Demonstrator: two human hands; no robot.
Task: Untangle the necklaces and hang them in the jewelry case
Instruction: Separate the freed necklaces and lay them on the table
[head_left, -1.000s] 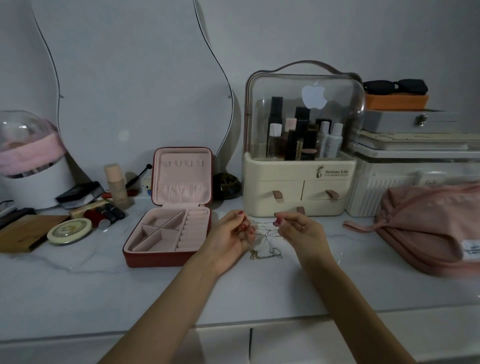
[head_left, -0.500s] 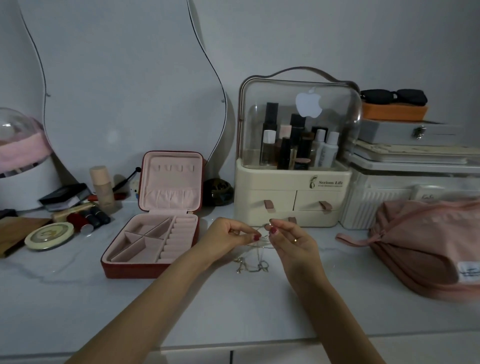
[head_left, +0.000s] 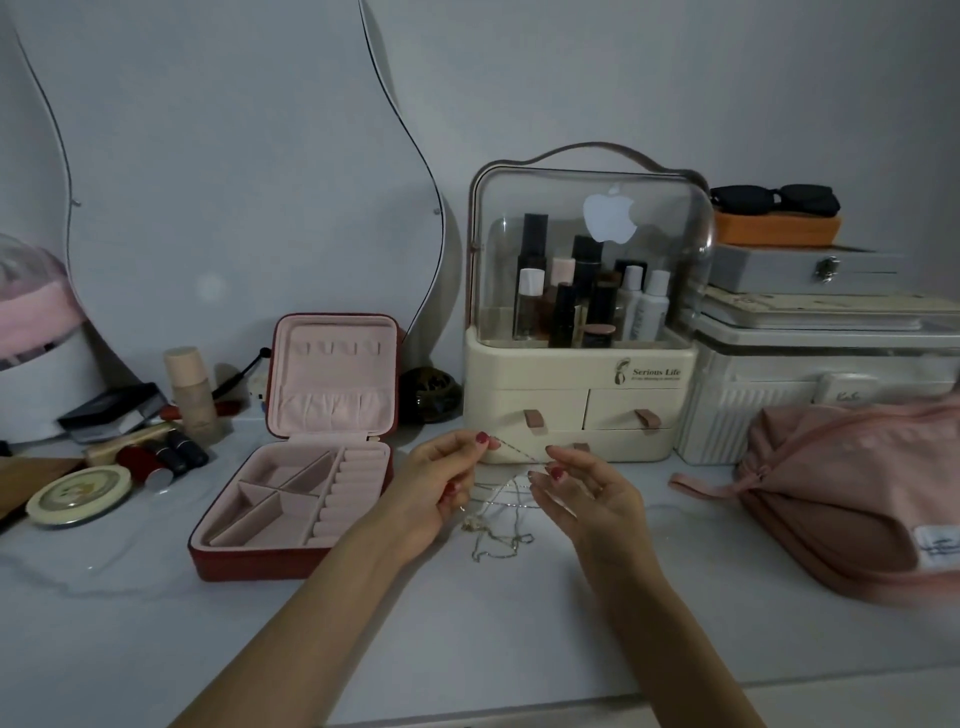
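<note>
My left hand (head_left: 436, 486) and right hand (head_left: 592, 499) each pinch the thin necklaces (head_left: 501, 512). The chains hang as a knotted gold-and-silver tangle just above the tabletop (head_left: 467, 649). The jewelry case (head_left: 311, 452) lies open to the left.

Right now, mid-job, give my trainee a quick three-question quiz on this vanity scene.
1. True or false: the jewelry case stands open, with no necklace hung in its lid yet.
2. Which hand pinches the chain at the higher point? A) left hand B) right hand
3. Fill in: the slack of the necklaces lies on the ____, between the two hands.

Key:
1. True.
2. A.
3. Countertop.
</note>
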